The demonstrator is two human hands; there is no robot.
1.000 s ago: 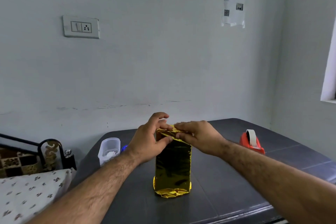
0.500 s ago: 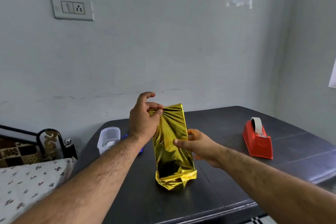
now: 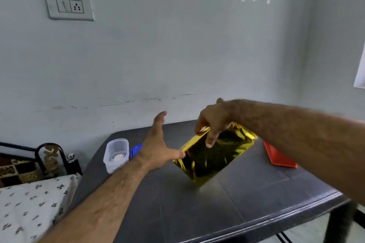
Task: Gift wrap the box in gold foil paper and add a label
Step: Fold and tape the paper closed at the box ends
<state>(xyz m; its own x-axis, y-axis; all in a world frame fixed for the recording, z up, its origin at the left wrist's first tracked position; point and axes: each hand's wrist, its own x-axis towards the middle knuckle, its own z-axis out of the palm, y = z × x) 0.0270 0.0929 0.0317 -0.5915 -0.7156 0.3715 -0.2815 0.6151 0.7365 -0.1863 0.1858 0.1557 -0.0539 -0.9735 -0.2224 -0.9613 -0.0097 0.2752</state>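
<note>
Gold-wrapped box [image 3: 215,156] tilted on table [image 3: 246,199]; right hand [image 3: 214,122] pinching its upper edge; left hand [image 3: 158,144] flat, fingers straight, thumb against its side

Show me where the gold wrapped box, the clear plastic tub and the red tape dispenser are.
gold wrapped box [image 3: 215,156], head view, front foil face.
clear plastic tub [image 3: 116,154], head view, side wall.
red tape dispenser [image 3: 278,157], head view, its base.

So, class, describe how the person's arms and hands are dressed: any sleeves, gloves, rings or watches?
Both forearms are bare, with visible hair and no sleeves in view. The left hand and right hand wear no gloves; no ring, watch or band shows on either.
</note>
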